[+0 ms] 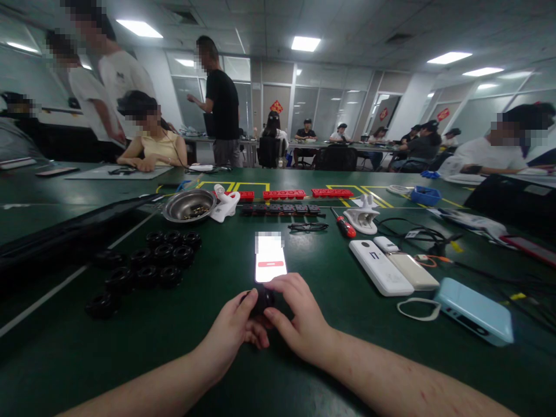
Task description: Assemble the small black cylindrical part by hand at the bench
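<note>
At the lower centre of the frame, between the two hands, sits a small black part (pixel 266 300), held up off the green table (pixel 243 389) or close to it; the hands hide which. The person's left hand (pixel 234 327) has its thumb pressed along the part's left side, with the other fingers curled beneath. The right hand (pixel 306 313) closes in from the other side, thumb low against the part and fingertips bent over its top, so both hands are clamped on it. Just beyond lies a phone (pixel 271 260) with a lit screen; whether the right fingertips touch its lower edge cannot be told.

Glossy black ring-shaped parts (pixel 163 253) stand grouped at the left of the frame. The held part looks rounded and dark like them, probably hard plastic: light, stiff, not easily crushed. Its smooth curve could slip or roll under a careless pinch. The best hold is likely around the outer side, thumb opposite fingers, one hand steadying while the other turns or presses.
</note>
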A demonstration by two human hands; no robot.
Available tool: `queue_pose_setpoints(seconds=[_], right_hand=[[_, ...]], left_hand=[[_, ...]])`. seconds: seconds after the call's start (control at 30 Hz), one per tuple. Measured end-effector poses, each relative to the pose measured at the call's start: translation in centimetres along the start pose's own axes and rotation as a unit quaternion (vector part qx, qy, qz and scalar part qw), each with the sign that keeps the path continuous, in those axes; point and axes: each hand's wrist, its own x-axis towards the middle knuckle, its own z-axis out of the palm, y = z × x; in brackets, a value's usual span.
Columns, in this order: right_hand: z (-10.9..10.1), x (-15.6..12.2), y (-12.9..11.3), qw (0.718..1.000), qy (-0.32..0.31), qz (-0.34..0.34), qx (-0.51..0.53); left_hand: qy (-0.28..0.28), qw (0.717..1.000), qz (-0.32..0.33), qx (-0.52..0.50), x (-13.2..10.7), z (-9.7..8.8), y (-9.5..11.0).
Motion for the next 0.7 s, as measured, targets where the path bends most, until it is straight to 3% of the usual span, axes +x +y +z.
queue_pose_setpoints(seconds=[0.13, 0.33, 0.7], right_hand=[[0.06, -0.29, 0.01, 1.000, -0.001, -0.003, 0.007], [0.29, -0.35, 0.38, 0.997, 0.038, 0.062, 0.007], [0.08, -0.02, 0.09, 1.000, 0.000, -0.009, 0.019]], left_hand=[[0.005, 1.000, 0.004, 0.012, -0.33, 0.07, 0.29], [0.009, 1.000, 0.012, 0.025, -0.41, 0.01, 0.21], [0.004, 1.000, 0.008, -0.013, 0.17, -0.09, 0.01]])
